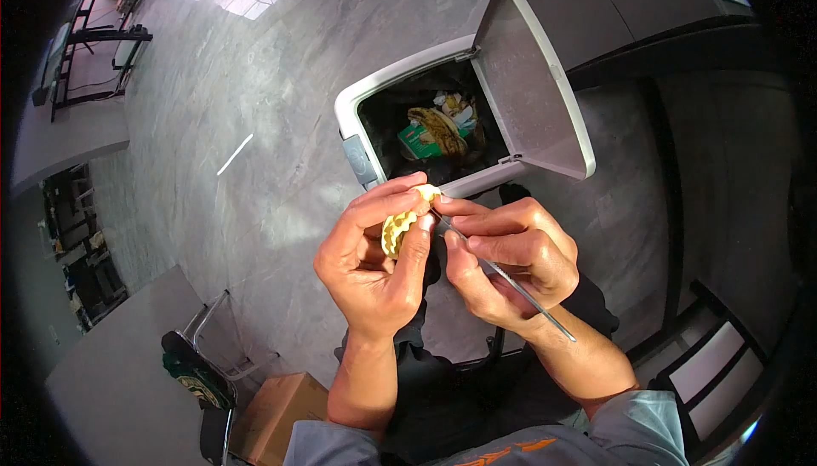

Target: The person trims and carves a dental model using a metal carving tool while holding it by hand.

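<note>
- Floor (272,100) spreads wide left of the bin (345,110); its raised lid (538,83) bounds the right.
- The left hand (368,266) pinches the yellow piece (394,232) between fingertips.
- The right hand (519,253) clasps a slim grey tool (534,303), tip just beside the piece.

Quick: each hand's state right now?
Left hand: closed, holding a curved yellow piece.
Right hand: closed, holding a thin metal tool.
</note>
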Demonstrator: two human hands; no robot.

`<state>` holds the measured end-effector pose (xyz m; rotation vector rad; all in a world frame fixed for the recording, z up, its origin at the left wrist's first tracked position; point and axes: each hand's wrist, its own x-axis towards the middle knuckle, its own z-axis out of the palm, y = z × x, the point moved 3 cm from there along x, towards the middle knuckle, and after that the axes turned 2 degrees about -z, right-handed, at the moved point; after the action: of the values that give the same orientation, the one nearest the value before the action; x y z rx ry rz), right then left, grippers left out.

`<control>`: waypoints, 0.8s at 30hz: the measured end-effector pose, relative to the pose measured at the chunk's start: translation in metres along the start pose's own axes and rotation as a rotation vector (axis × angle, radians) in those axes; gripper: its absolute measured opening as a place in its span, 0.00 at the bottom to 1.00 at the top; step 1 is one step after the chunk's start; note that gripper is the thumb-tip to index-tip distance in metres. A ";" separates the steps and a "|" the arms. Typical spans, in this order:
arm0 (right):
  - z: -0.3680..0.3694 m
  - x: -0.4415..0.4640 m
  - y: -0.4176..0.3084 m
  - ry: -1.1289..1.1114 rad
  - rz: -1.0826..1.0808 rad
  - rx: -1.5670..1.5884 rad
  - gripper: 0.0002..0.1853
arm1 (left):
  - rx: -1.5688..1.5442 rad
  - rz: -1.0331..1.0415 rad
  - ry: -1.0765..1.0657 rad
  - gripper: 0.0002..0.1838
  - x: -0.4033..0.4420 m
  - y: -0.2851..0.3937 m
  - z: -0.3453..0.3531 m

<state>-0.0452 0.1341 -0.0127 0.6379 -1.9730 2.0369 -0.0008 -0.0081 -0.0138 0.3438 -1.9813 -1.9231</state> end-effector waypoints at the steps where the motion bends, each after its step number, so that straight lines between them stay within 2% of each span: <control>1: 0.000 0.000 0.000 -0.002 0.000 0.000 0.12 | -0.003 -0.001 0.002 0.13 0.000 0.000 0.000; 24: -0.001 0.000 0.004 -0.027 0.009 0.046 0.11 | 0.001 0.015 0.002 0.13 0.001 0.000 0.000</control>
<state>-0.0474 0.1352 -0.0162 0.6713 -1.9521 2.0957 -0.0016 -0.0081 -0.0137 0.3295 -1.9779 -1.9119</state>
